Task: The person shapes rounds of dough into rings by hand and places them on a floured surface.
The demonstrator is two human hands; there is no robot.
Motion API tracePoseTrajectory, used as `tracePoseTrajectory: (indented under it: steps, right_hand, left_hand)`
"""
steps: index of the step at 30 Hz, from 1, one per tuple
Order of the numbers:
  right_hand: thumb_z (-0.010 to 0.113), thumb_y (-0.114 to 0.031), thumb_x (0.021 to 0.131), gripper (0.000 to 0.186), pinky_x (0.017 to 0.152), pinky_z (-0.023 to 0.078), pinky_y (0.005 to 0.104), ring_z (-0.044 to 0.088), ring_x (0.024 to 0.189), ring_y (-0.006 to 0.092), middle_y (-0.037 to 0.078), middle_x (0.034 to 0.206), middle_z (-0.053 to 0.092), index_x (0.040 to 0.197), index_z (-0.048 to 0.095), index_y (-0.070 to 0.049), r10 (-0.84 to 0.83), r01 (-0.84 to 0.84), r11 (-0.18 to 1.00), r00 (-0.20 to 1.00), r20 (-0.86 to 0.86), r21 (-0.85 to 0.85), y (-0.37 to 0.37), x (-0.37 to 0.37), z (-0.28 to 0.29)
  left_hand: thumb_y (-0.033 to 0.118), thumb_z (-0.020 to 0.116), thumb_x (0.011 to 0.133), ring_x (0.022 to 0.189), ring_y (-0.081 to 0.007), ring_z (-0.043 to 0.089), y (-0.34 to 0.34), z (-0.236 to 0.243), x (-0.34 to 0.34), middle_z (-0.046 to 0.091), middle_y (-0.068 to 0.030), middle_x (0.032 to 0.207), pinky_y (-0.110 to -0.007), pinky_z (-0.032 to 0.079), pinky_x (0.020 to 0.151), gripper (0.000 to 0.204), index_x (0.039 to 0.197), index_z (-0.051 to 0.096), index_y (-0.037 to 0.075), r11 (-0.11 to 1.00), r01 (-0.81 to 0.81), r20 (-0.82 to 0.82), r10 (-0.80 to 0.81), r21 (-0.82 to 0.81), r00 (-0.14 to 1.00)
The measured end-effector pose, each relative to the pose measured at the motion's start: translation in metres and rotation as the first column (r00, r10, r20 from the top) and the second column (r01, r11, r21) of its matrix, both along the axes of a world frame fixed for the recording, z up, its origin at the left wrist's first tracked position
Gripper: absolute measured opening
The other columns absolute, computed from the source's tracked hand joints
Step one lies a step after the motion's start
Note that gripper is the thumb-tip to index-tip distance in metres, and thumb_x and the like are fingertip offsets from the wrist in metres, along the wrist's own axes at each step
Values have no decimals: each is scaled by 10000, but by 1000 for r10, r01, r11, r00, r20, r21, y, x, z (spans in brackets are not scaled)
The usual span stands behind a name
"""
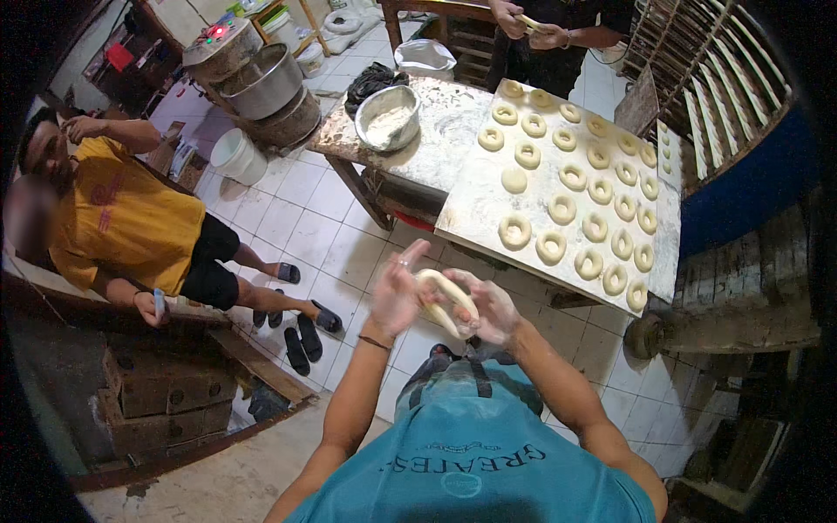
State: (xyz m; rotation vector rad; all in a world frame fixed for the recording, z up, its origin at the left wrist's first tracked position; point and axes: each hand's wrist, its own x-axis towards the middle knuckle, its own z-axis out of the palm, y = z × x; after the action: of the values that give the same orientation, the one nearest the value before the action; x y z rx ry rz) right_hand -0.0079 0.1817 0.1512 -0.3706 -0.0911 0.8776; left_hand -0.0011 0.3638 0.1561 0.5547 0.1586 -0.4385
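A pale ring of raw dough is held up in front of my body, off the table. My left hand holds its left side, with some fingers stretched upward and a ring on one of them. On the other side my right hand curls around the dough, fingertips showing through its hole. Both hands look dusted with flour. Beyond them, many similar dough rings lie in rough rows on a floured board. Among these sits one round dough piece with no hole.
A metal bowl of flour and a black plastic bag stand on the table's left part. Across the table, another person's hands hold a dough strip. A person in a yellow shirt is at left, near a white bucket and slippers.
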Motion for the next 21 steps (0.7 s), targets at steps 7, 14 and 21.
tracePoseTrajectory:
  steps: [7, 14, 21]
  right_hand:
    - [420, -205, 806, 519, 575, 479, 303, 557, 654, 172, 93, 763, 564, 1287, 270, -82, -189, 170, 967, 978, -89, -187, -9, 26, 10]
    - [452, -262, 800, 616, 569, 465, 314, 548, 680, 195, 150, 870, 558, 1343, 181, -157, -202, 206, 967, 978, -45, 151, -47, 84, -9]
    - [415, -117, 817, 492, 588, 478, 276, 540, 608, 183, 115, 813, 533, 1286, 281, -61, -232, 167, 648, 973, 16, -743, -49, 148, -61]
  left_hand:
    - [435, 428, 873, 604, -190, 533, -19, -20, -2, 560, -105, 726, -360, 478, 674, 579, 1301, 295, 68, 973, 220, -76, -225, -68, 971]
    - [451, 361, 895, 672, -258, 580, -47, -58, 16, 558, -207, 1031, -401, 498, 641, 548, 1270, 343, 53, 786, 303, -108, -421, -539, 901]
    - [237, 506, 874, 553, -88, 469, -57, -93, 142, 508, -57, 820, -218, 415, 454, 494, 1259, 279, 26, 805, -40, -78, 106, 592, 991]
